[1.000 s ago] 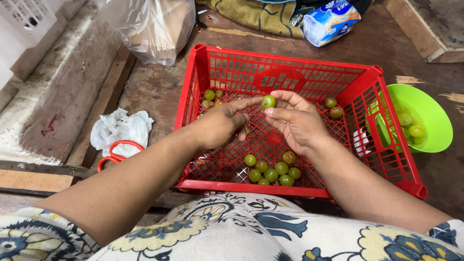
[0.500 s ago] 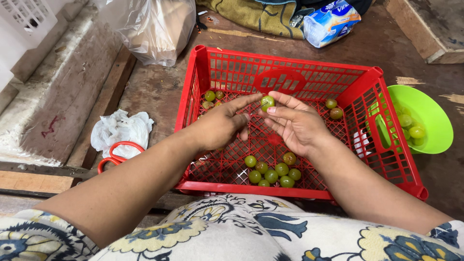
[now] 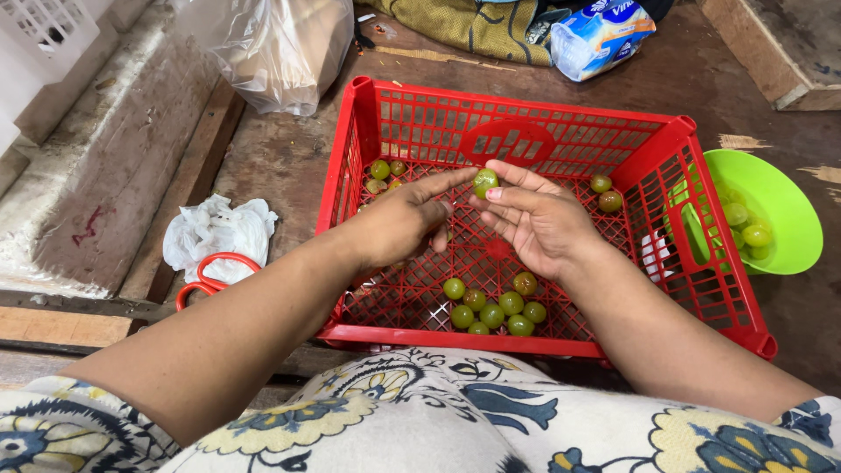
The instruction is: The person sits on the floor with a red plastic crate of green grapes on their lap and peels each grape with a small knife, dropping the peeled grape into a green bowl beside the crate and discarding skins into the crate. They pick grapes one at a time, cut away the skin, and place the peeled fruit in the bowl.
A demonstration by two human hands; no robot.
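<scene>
— Pinching one small green fruit (image 3: 484, 181) between both hands over the red crate (image 3: 526, 131): left hand (image 3: 399, 223) with thumb and forefinger closed on it, right hand (image 3: 543, 219) closing on it from the other side with its remaining fingers spread loose. Each grip has hold of that single fruit, nothing else.

— How would you do this well?

— My judgement: keep it above the crate so a slip lands inside, press lightly since the skin looks smooth and round, and turn it with the fingertips, not the palm.

— Nearer in?

— Patterned cloth (image 3: 420, 420) over the lap, cut off at the frame's bottom. Then the cluster of green fruits (image 3: 495, 308) at the crate's near wall.

— Farther?

— A few more fruits (image 3: 383, 168) in the far left corner, two (image 3: 604, 191) at the right. Green bowl (image 3: 771, 210) just beside the crate, partly screened by its wall. Red scissors (image 3: 206, 276) half under a crumpled white bag (image 3: 215, 232). Whether the fruit has a stem or blemish, cannot make out.
</scene>
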